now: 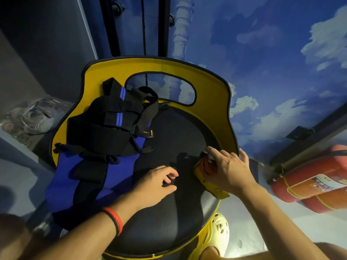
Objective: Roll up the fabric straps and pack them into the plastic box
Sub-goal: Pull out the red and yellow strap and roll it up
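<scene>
A pile of black and blue fabric straps lies on the left of a round black seat with a yellow back. My right hand grips a small roll of red and yellow strap at the seat's right rim. A loose yellow end of that strap trails toward me. My left hand rests on the dark seat with its fingers loosely curled on a black strap piece that is hard to tell from the seat. No plastic box is in view.
Red fire extinguishers lie on the floor to the right. A cream clog shows below the seat. A grey bundle of cables sits at the far left. Behind the seat is a wall painted with sky and clouds.
</scene>
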### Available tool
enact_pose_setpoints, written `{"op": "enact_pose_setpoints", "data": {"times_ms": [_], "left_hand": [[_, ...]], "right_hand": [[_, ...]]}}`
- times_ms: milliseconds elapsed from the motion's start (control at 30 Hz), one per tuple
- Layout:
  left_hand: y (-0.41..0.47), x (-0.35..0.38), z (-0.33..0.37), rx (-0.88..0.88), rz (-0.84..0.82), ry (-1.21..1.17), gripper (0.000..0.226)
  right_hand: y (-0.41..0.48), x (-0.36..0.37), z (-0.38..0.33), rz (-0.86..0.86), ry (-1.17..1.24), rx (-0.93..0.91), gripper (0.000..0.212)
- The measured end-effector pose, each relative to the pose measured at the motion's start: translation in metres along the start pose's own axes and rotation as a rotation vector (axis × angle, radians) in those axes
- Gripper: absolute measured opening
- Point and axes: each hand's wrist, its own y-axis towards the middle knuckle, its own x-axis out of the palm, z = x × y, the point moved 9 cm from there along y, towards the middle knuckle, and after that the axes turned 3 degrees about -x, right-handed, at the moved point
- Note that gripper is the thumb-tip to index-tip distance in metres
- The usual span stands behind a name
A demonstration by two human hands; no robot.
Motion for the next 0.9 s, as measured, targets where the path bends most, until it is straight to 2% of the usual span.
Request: {"op": "enact_pose_setpoints", "data": {"times_ms": [167,267,367,433,500,567,733,900], "left_hand": [[0.002,0.002,-0.002,0.001,-0.006,0.005,0.031],[0.002,0.003,-0.003,-0.009,-0.015,0.01,0.032],[0.002,0.004,0.004,-0.007,-0.018,-0.03,0.048],[0.002,0.002,0.01,-0.009,-0.006,-0.074,0.06],[0.003,0.0,0.014,-0.005,0.008,-0.101,0.059],[0.003,0.0,0.014,-0.011,0.004,-0.111,0.06],[0.0,0.005,0.007,-0.026,-0.045,-0.089,0.056],[0.001,0.004,0.005,-0.037,-0.044,-0.076,0.049]], "right_hand": [[0.0,-0.017,0.006,0.149,-0.032,0.003,0.064],[0.003,-0.022,0.008,0.218,-0.003,-0.011,0.068],[0.002,-0.029,-0.011,0.295,0.084,-0.148,0.077],[0.001,-0.035,-0.03,0.35,0.052,-0.277,0.071],[0.004,-0.039,-0.04,0.374,0.011,-0.365,0.077],[0.009,-0.039,-0.031,0.346,0.024,-0.359,0.084],[0.009,-0.009,0.001,0.102,-0.043,-0.203,0.069],[0.004,-0.015,0.013,0.022,-0.13,-0.08,0.063]]}}
